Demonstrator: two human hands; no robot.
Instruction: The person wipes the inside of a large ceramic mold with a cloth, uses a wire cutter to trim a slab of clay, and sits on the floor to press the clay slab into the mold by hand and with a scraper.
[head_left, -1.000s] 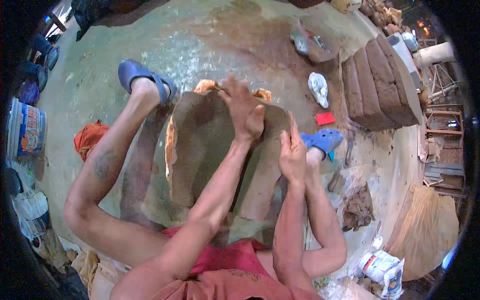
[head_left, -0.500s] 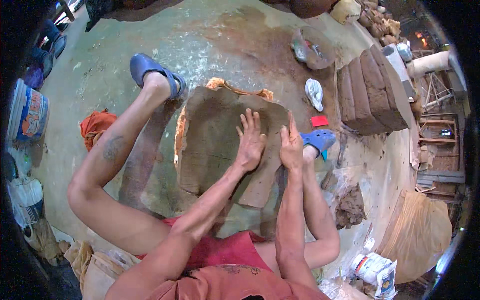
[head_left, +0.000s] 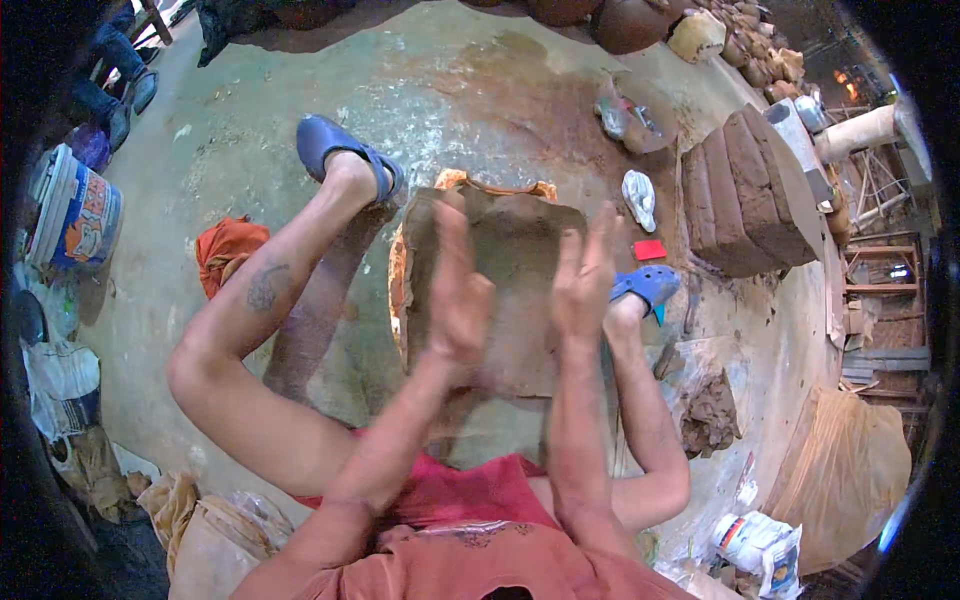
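- At the far left of the frame stands a white and blue bucket (head_left: 85, 215), and an orange cloth (head_left: 228, 255) lies on the floor next to the tattooed leg
- Left of the middle, a bumpy orange and white rim (head_left: 398, 290) peeks out from under the clay
- The left hand (head_left: 462, 305) is over the left part of the clay; half a second ago it was flat on the right part with its fingers spread, and now it is turned up on its side
- Its fingers look straight and close, with nothing held, but it is blurry, so I can't tell if it touches
- The brown clay sheet (head_left: 520, 270) lies in the middle of the frame, between the feet
- So the work seems to have gone from the right part to the left part
- The right hand (head_left: 583, 290) is at the clay's right edge, much as before, thumb and fingers a bit apart, holding nothing I can see
- Further right are a red card (head_left: 649, 250) and a big clay block (head_left: 750, 195)
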